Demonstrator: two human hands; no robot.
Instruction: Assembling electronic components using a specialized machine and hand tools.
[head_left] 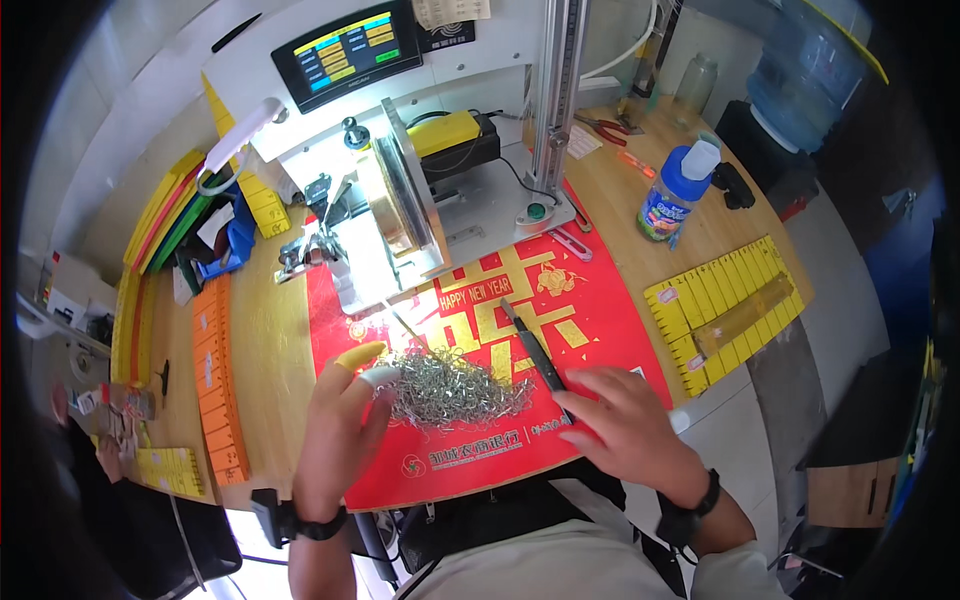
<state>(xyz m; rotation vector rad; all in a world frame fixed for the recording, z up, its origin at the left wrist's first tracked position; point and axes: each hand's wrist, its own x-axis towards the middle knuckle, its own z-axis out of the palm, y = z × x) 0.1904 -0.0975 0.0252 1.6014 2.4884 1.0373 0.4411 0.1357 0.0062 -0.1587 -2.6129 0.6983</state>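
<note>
My right hand (625, 425) is closed around a slim black handheld tool (540, 353) with a grey, narrow tip. The tool slants up and left over a red printed mat (610, 320); whether it is tweezers or a knife is not clear. Beside a loose heap of small silvery metal pieces (455, 392), my left hand (345, 415) is open, its fingers a little apart. One of its fingertips wears a yellow cover (360, 355), another a white one (380, 377). Nothing shows between those fingers.
A machine with a screen (350, 50) and a metal drum (390, 200) stands ahead. Yellow ruled boards (725, 310) lie right, an orange ruled strip (218, 380) left. A blue-capped bottle (672, 195) and red-handled pliers (603, 127) are at right. Another person's hand (108, 455) appears far left.
</note>
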